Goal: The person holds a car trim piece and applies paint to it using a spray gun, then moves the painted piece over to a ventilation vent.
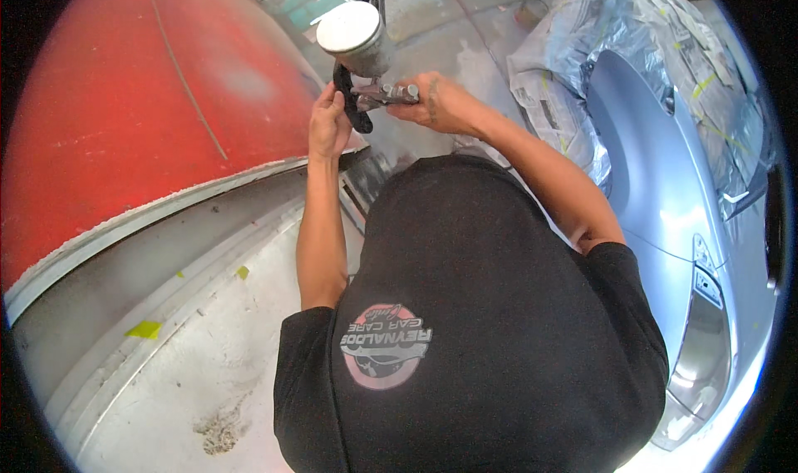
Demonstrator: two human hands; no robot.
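Spray gun (381,96) is gripped by right hand (439,104), black strip (357,111) by left hand (329,130); adjustment seems underway, steadiness needed next.

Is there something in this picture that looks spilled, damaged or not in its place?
Yes: at lower left, a rough brownish patch breaks the pale surface; whether dirt or damage, I cannot tell.

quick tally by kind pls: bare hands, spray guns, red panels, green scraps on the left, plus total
Bare hands: 2 (left hand, right hand)
Spray gun: 1
Red panel: 1
Green scraps on the left: 3
Total: 7
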